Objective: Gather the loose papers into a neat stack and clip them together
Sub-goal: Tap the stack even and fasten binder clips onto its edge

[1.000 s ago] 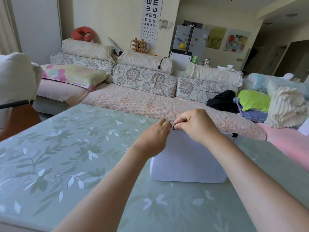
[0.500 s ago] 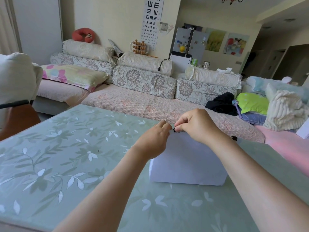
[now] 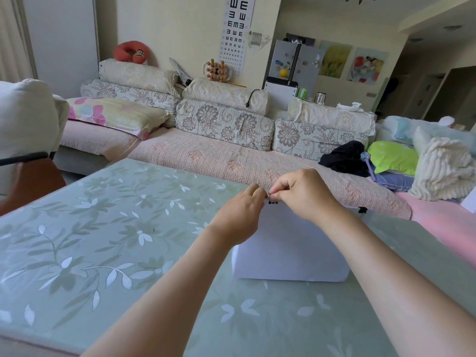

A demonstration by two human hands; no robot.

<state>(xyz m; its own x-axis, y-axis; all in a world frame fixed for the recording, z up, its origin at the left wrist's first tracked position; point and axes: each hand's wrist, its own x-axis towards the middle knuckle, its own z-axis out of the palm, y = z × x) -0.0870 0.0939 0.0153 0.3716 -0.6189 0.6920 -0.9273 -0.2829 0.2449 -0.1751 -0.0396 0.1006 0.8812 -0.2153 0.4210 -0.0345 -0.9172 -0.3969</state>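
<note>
Papers (image 3: 288,249): one squared stack, near edge on the worktop (image 3: 103,240), far edge lifted up to my hands.
Clip (image 3: 272,202): black, sat mid top edge, mostly hidden by fingers.
L hand (image 3: 239,215): fingers curled, pinched the papers' top edge just beside the clip.
R hand (image 3: 302,194): thumb + fingers pinched the clip's wire handles.
Done: gathering + squaring, I'd judge.
Left: prob. check the bite, fold handles, let go.
</note>
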